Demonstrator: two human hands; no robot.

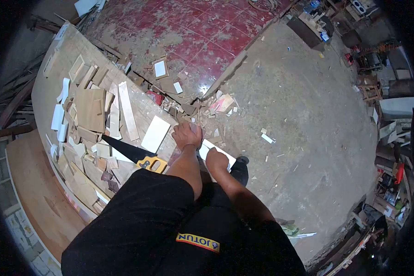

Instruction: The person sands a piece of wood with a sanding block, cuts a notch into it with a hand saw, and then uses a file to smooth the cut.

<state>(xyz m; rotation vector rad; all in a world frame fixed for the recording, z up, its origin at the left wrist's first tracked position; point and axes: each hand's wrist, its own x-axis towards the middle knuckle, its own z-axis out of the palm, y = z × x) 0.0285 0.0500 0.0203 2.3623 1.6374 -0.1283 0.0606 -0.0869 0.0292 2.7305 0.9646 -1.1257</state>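
Observation:
A white board (208, 146) lies near my knee, partly covered by my right hand (217, 161). That hand is closed on the board, its fingers curled and mostly hidden. My left hand (187, 135) is just beyond, at the edge of the work surface, with its fingers bent round something brownish that I cannot make out. Left of it a white rectangular panel (156, 133) rests flat on the wooden work surface (144, 106). A handsaw with a yellow handle (152, 163) and dark blade lies beside my left forearm.
Wood offcuts and flat wooden pieces (91, 109) crowd the work surface to the left. A long pale strip (128, 111) lies among them. Scraps (223, 103) litter the concrete floor (303, 119). Dusty red tiles (193, 27) lie ahead, and clutter (391, 133) lines the right side.

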